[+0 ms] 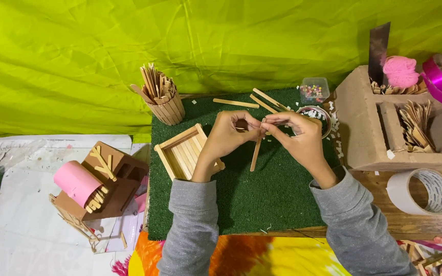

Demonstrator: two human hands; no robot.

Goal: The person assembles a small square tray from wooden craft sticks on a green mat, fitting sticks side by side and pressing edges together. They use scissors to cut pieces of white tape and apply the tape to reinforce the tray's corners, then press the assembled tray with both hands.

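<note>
1. While both hands meet at centre frame, the left hand (229, 134) and right hand (296, 137) each close their fingertips on one upright craft stick (257, 147) above the green mat (262, 199).
2. One shallow stick tray (182, 152), left of the hands, looks finished; the pinched stick seems a fresh piece, barely begun.
3. Counted: three loose sticks (262, 101) lie at upper centre, one stick-built cup (163, 105) holds spares, one tape roll (421, 191) sits lower right.
</note>
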